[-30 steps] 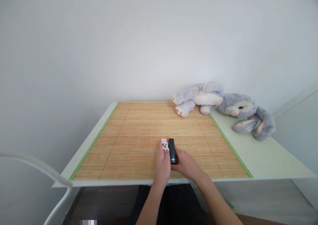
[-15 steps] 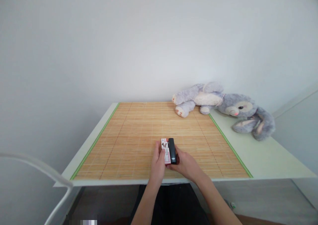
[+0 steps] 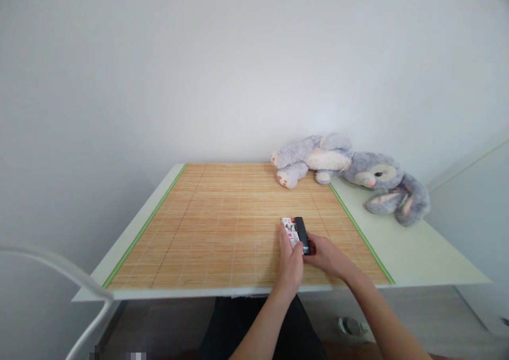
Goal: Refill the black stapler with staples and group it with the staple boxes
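A small white box (image 3: 290, 227) with red and dark print, which looks like a staple box, is in my left hand (image 3: 290, 264), its fingers and thumb closed around the near end. Directly to its right, lying side by side with it, is a black stapler (image 3: 301, 235). My right hand (image 3: 328, 255) grips the stapler from its right side, the fingertips partly hidden behind it. Both things are over the right half of the bamboo mat (image 3: 222, 227); whether they rest on it I cannot tell.
A grey plush rabbit (image 3: 330, 159) lies on its side at the back right, across the mat's edge and the pale table (image 3: 429, 259). A white curved tube (image 3: 59, 267) crosses the lower left. Under the table, a clear bottle (image 3: 352, 326) lies on the floor.
Both hands have moved to the right across the mat, carrying the box and stapler together, which are now tilted slightly. The view has shifted a little.
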